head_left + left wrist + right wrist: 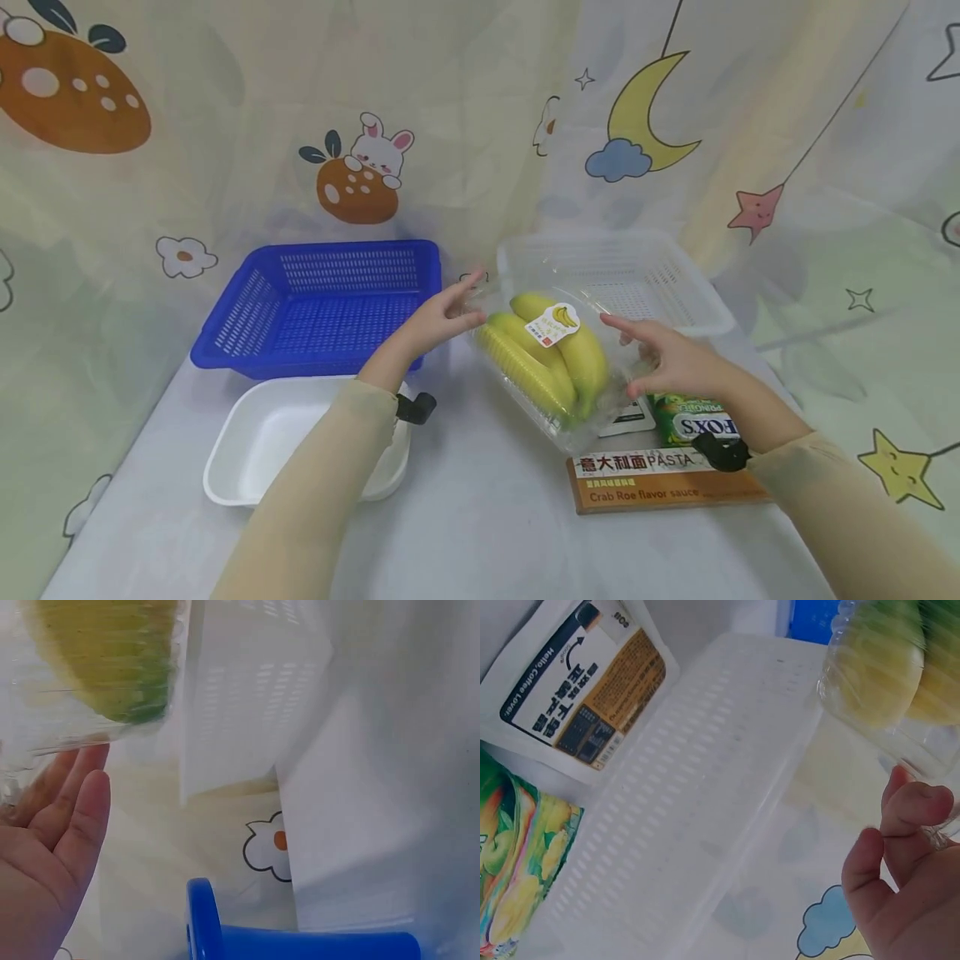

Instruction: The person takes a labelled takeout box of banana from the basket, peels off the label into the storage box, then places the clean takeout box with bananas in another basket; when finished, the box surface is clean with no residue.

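Observation:
A clear plastic box of bananas [547, 358] with a white label on top is held tilted above the table between both hands. My left hand [442, 317] grips its left side; in the left wrist view, the fingers [90, 817] lie against the box's wall. At the opposite side my right hand [675, 358] holds the edge, with its fingers [915, 806] bent near the box in the right wrist view. Behind the box stands a white perforated basket [708, 312], partly covered by it.
A blue perforated basket [330, 362] stands at the back left, with a white tub [247, 442] in front. At right lie a brown pasta box [645, 496], a green FOX'S packet [686, 412] and a white pouch [585, 682]. A printed curtain [480, 125] hangs behind.

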{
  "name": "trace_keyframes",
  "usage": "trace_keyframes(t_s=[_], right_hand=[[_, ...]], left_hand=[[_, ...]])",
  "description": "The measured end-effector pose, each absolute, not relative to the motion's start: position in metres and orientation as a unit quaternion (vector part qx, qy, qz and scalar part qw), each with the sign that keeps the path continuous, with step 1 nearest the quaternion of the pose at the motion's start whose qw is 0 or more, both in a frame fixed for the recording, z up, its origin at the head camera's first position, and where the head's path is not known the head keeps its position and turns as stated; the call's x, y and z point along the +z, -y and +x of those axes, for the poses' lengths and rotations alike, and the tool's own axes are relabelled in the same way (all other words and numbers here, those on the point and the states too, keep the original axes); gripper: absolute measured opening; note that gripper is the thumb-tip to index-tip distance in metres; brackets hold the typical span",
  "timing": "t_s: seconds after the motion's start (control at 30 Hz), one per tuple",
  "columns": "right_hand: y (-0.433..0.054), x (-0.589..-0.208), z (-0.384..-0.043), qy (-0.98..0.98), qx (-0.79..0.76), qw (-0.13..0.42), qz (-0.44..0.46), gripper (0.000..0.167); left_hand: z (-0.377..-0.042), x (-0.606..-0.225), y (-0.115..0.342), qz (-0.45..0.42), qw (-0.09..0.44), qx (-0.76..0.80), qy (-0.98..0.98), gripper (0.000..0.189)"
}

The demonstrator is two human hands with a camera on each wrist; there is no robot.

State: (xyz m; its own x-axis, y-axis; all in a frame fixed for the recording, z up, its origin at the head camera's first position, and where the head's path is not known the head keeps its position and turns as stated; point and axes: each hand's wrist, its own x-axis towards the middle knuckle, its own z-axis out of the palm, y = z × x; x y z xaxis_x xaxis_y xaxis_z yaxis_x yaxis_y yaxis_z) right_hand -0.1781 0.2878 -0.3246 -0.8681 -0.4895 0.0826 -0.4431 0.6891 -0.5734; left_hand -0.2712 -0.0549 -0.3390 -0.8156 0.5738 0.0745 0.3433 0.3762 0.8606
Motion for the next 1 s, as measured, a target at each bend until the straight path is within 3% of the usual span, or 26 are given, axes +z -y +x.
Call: trace_keyframes(t_s=[0.2, 0.53, 0.73, 1.0], right_hand=[[-0.290, -0.330, -0.176, -0.915, -0.309, 0.040, -0.256, 0.105], [-0.297, -0.339, -0.177, -0.888, -0.394, 0.017, -0.234, 0.099], [-0.289, -0.348, -0.176, -0.852, -0.476, 0.018, -0.219, 0.081], [-0.277, -0.348, -0.175, -0.828, -0.547, 0.047, -0.116, 0.064]], left_hand=[[-0.258, -0.338, 0.061, 0.290, 0.111, 0.451, -0.836, 0.068], [-0.234, -0.339, 0.067, 0.294, 0.071, 0.360, -0.883, 0.076], [-0.216, -0.336, 0.070, 0.250, 0.074, 0.375, -0.890, 0.080], [-0.174, -0.340, 0.065, 0.155, 0.046, 0.380, -0.910, 0.082]])
